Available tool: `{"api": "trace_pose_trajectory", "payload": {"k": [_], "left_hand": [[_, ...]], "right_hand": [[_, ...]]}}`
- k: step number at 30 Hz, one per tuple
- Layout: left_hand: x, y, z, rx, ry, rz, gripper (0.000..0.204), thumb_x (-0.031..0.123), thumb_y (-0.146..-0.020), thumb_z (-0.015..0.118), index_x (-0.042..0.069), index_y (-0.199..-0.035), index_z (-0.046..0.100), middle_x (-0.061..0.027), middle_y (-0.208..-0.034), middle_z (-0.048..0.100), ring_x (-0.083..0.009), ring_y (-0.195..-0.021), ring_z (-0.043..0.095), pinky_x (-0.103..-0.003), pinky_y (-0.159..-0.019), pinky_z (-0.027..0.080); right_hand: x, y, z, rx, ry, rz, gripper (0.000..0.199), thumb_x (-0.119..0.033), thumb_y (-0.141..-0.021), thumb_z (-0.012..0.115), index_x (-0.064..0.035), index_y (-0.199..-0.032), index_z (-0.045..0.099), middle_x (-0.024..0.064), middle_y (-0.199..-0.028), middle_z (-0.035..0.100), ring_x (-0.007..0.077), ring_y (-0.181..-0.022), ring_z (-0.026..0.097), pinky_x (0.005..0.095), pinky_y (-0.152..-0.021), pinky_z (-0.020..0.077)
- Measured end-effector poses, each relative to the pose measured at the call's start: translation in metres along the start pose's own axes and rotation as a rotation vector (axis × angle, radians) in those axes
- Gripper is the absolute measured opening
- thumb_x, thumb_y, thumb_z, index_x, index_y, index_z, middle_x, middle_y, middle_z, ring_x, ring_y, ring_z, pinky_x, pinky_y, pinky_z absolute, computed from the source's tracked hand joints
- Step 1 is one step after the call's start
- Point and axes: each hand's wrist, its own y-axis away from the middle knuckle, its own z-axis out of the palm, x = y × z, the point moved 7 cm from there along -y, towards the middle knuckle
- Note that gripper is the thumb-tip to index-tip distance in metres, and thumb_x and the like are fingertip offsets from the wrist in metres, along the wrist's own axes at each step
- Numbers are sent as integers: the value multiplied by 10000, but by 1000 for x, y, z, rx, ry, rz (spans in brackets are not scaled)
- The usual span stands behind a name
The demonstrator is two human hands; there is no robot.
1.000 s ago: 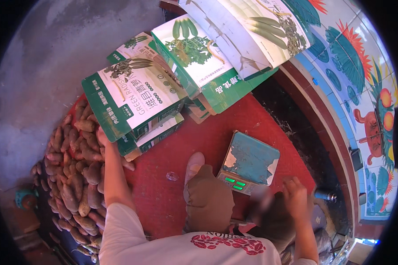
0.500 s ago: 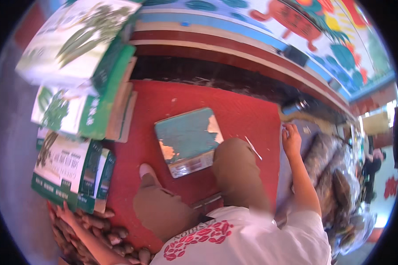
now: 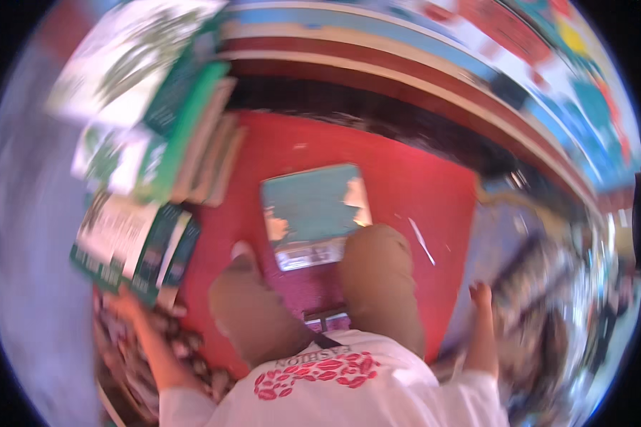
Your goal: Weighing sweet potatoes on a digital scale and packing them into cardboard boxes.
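Note:
My left hand (image 3: 126, 304), on a stretched-out arm, is at the near edge of a stack of flat green-and-white printed cartons (image 3: 124, 238). Blur hides whether its fingers grip the lowest carton or only touch it. Below that hand lies a heap of brown tubers (image 3: 181, 345). On the other side my right hand (image 3: 481, 292) hangs low past the red mat, beside filled clear plastic bags (image 3: 541, 274); nothing shows in it, and its fingers are smeared. Between and beyond my knees rests a worn teal platform scale (image 3: 312, 206) with a display on its near edge.
Larger green-and-white boxes (image 3: 139, 60) are piled at the far left. A red mat (image 3: 420, 185) covers the floor under the scale, with a thin white strip (image 3: 421, 242) on it. Beyond runs a painted wall (image 3: 399, 53) with a dark base.
The view has shifted, so the boxes and scale sit further right and higher. My right hand has dropped lower and nearer my body. My left hand stays by the carton stack.

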Motion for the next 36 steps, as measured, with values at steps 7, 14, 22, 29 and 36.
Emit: {"api": "trace_pose_trajectory", "payload": {"k": [7, 14, 22, 29, 36], "left_hand": [[73, 129, -26, 164, -14, 370, 626, 210, -716, 675, 9, -1247, 411, -267, -1247, 426, -436, -1173, 384, -467, -988, 322], [-5, 180, -22, -31, 117, 43, 638, 254, -747, 663, 64, -1291, 390, -260, -1292, 395, -403, -1204, 373, -437, -1003, 326], [-10, 206, -41, -119, 206, -1, 609, 252, -790, 631, 48, -1298, 366, -230, -1286, 411, -372, -1210, 378, -410, -1009, 328], [56, 199, -28, -295, 411, 102, 554, 266, -813, 612, 18, -1264, 408, -223, -1210, 483, -356, -1144, 449, -394, -977, 353], [161, 228, 102, -834, 799, -290, 569, 305, -831, 596, 28, -1293, 413, -212, -1295, 449, -320, -1189, 445, -385, -947, 395]], "right_hand": [[-111, -75, -51, -31, -711, -270, 294, -179, -882, 558, 31, -1087, 578, 118, -1008, 633, 192, -968, 579, 318, -839, 449], [-390, 8, -218, 120, -716, -884, 263, -138, -910, 520, 28, -1111, 558, 107, -1090, 586, 189, -1033, 533, 297, -910, 398], [-501, 123, -217, 50, -655, -1286, 202, -50, -842, 548, 18, -1028, 591, 136, -966, 595, 220, -906, 578, 305, -798, 450], [-517, 142, -231, 18, -601, -1255, 198, -50, -820, 568, 15, -1003, 602, 148, -913, 604, 251, -806, 604, 335, -702, 470], [-534, 138, -214, 11, -612, -1288, 180, -69, -823, 573, 13, -980, 606, 170, -898, 615, 285, -796, 617, 356, -678, 478]]}}
